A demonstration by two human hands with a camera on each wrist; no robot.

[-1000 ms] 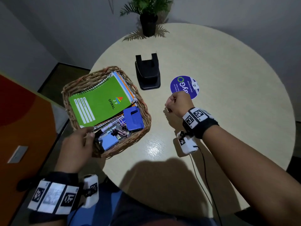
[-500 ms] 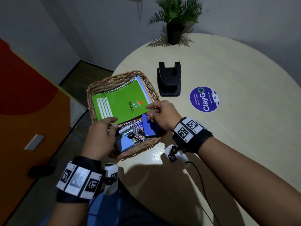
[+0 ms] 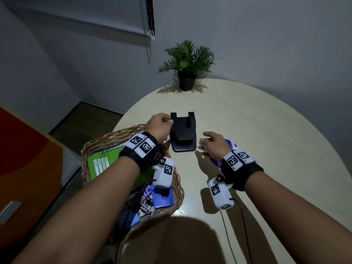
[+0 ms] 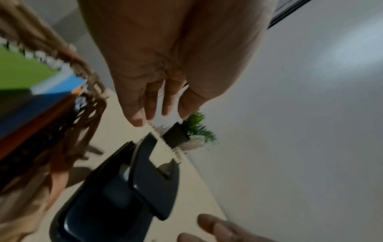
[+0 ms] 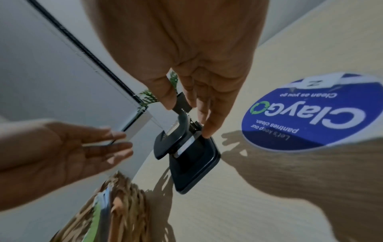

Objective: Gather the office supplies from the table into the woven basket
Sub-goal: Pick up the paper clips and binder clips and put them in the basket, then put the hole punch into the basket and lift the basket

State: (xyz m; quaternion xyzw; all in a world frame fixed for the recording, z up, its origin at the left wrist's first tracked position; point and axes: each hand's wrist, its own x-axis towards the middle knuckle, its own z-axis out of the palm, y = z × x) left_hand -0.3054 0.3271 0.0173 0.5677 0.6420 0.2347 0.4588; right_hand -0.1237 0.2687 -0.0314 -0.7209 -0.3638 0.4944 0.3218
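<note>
Black hole punch (image 3: 183, 134) on the pale table (image 3: 266, 149), just beside my woven basket (image 3: 106, 141).

My left hand (image 3: 159, 125) and right hand (image 3: 214, 144) flank it, fingers loose and empty; bare tabletop lies open beyond, to the potted plant (image 3: 187, 63) at the far edge.

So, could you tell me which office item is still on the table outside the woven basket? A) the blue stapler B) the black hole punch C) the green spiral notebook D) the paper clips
B: the black hole punch stands on the table beside the woven basket, between both open hands, while the green notebook lies in the basket.
</note>
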